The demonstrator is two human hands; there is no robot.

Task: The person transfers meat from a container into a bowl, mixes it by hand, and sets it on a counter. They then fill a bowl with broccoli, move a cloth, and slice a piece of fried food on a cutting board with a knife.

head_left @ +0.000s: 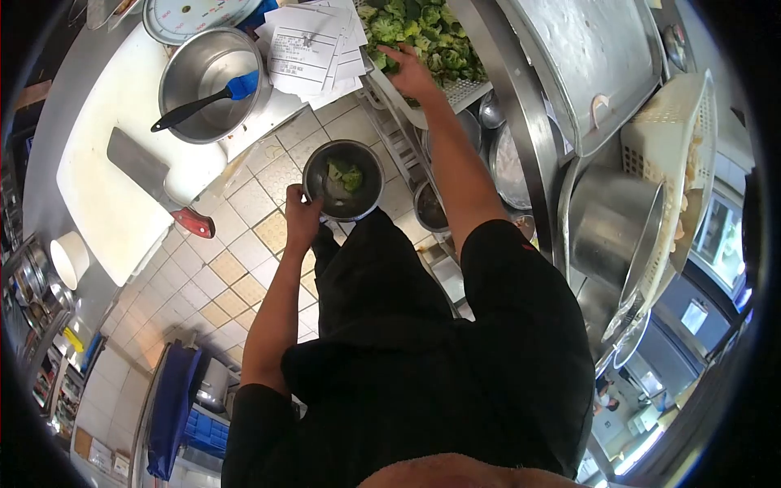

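Observation:
My left hand grips the rim of a small metal bowl, thumb over the edge. A few green broccoli florets lie in the bowl, which is held above the tiled floor. My right hand reaches into a white perforated basket heaped with broccoli florets. Its fingers are stretched out and spread among the florets at the basket's near left side. Some fingertips are partly hidden by the greens, and no floret shows clearly held.
At left, a cleaver with a red handle lies on a white cutting board. A metal pot with a blue brush, paper receipts and a scale stand beyond. At right are a metal tray and a large pot.

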